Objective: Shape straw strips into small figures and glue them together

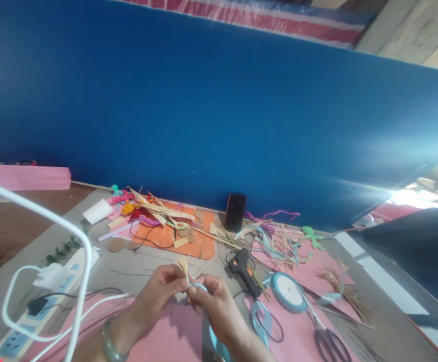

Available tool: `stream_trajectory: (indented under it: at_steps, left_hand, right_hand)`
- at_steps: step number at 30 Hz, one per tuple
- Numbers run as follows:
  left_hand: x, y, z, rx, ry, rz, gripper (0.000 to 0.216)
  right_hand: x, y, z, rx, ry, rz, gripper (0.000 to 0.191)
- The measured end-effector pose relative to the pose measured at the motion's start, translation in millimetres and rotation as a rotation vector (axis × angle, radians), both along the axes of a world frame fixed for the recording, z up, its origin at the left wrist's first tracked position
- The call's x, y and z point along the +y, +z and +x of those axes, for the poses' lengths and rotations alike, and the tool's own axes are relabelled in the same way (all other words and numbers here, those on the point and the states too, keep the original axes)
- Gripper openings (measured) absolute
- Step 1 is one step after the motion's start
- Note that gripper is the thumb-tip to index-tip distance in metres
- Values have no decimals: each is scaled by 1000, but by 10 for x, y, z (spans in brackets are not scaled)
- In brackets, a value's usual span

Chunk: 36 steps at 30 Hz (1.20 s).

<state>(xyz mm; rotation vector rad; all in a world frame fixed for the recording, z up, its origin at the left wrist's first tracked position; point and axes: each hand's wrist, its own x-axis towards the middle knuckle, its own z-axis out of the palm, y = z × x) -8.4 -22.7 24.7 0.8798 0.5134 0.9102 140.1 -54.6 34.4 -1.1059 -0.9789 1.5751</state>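
My left hand (162, 287), with a bangle at its wrist, pinches a small bundle of pale straw-like strips (182, 266) whose ends stick up above the fingers. Close beside it, my right hand (215, 299) is closed on a light blue ribbon (200, 286) at the lower part of the bundle. Fingers hide how far the ribbon goes round. A length of ribbon hangs below my right hand. To the right lie a ribbon spool (292, 296), scissors (331, 344) with dark handles, and a black glue gun (243, 271).
Pink paper (166, 334) lies beneath my hands. A power strip (40, 306) with white cables (85, 261) stands at left. Straw strips and craft bits cover an orange sheet (204, 246) farther back. A phone (235, 212) leans against the blue partition (204, 110); dried stalks (349, 296) lie right.
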Motion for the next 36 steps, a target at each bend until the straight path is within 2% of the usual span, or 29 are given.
stream_trajectory:
  at_steps: [4, 8, 11, 13, 15, 20, 24, 29, 33, 36]
  left_hand:
    - [12, -59, 32, -12, 46, -31, 19]
    - [24, -88, 47, 55, 160, -15, 23]
    - [27, -122, 46, 139, 255, 3, 25]
    - [25, -147, 45, 142, 244, 7, 24]
    - [23, -153, 43, 107, 171, 8, 23]
    - [22, -40, 9, 79, -28, 58, 21]
    - [24, 42, -23, 170, 40, 109, 25]
    - [52, 31, -60, 238, 101, 125, 24]
    - [98, 12, -90, 345, 180, 138, 23]
    - [117, 15, -93, 401, 214, 195, 23]
  right_hand:
    - [-22, 30, -27, -312, -109, 168, 24]
    - [-43, 0, -31, -590, -185, 386, 16]
    - [-48, -17, -25, -682, -217, 485, 12]
    - [-43, -12, -27, -624, -206, 432, 13]
    - [-34, 2, -36, -498, -166, 299, 17]
    - [-16, 32, -54, -166, -108, 54, 28]
    - [-2, 23, -41, -18, -79, -51, 30]
    - [38, -2, 6, -30, -10, -32, 28]
    - [51, 16, 38, -139, -21, 9, 24]
    - [59, 13, 71, -131, -18, 45, 30]
